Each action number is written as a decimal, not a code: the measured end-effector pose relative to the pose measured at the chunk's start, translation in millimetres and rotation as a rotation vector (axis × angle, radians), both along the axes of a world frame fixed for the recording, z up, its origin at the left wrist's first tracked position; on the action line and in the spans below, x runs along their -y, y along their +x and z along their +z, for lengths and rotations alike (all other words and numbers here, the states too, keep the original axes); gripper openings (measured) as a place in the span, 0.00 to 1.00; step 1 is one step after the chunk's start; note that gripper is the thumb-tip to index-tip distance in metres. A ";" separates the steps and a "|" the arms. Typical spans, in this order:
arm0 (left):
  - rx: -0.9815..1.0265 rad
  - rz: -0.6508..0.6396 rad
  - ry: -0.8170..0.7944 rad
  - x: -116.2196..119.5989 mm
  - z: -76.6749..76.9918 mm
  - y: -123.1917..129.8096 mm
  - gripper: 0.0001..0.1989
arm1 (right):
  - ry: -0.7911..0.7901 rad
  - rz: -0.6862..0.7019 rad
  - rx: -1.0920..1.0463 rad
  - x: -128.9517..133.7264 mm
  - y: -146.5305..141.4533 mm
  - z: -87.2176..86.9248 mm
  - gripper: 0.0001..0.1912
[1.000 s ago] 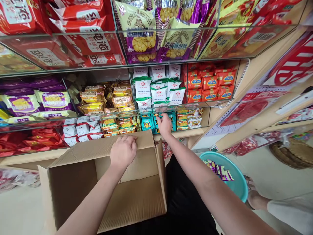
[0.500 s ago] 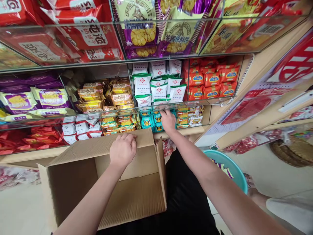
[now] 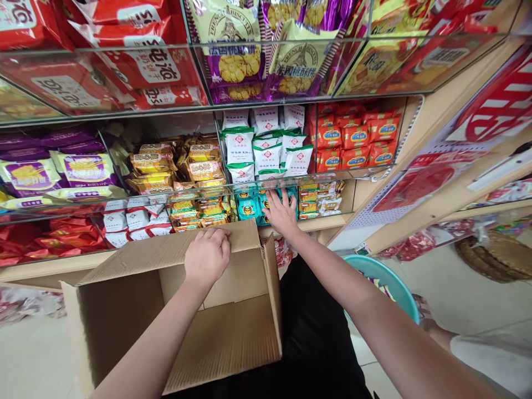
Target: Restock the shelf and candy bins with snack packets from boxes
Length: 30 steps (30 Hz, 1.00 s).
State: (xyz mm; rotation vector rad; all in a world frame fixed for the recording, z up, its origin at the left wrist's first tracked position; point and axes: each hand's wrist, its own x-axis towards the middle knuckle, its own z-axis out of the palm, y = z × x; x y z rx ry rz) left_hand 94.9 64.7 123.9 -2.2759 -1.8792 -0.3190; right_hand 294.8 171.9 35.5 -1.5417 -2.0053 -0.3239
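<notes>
R hand (image 3: 283,213) hides some teal pkts (image 3: 248,208); R forearm (image 3: 357,296) covers pt of basin (image 3: 402,284).

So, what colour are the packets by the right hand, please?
Mainly teal packets, clearest in the head view.

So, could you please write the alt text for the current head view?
A bare right hand, spread open, reaches over teal packets on a low shop shelf. The left hand rests on a flap of an open cardboard box; other packaged snacks sit higher up.
</notes>
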 end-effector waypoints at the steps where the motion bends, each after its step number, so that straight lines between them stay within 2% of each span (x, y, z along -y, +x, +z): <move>1: -0.001 -0.009 0.000 0.0 0.1 -0.6 0.16 | 0.000 -0.010 -0.009 0.8 0.3 1.2 0.26; 4: 0.005 -0.019 -0.009 -0.2 1.5 -1.6 0.16 | -0.005 -0.031 -0.013 6.6 -1.3 4.7 0.26; 7: -0.004 -0.002 -0.024 -2.2 2.9 -0.2 0.17 | -0.027 0.018 0.035 10.2 -4.1 6.0 0.25; 12: -0.012 0.014 -0.029 -5.6 2.2 3.4 0.16 | -0.022 0.043 0.063 1.0 -4.3 6.6 0.25; 17: -0.008 -0.001 -0.029 -0.9 2.6 2.1 0.15 | 0.026 0.029 0.070 -8.0 -9.4 16.3 0.20; 22: 0.016 0.005 -0.022 2.5 1.2 0.2 0.15 | 0.017 -0.013 0.070 -6.0 -14.1 23.2 0.14; 30: 0.085 -0.009 -0.038 8.5 1.9 -3.1 0.14 | 0.071 0.088 0.178 -1.3 -12.5 18.3 0.19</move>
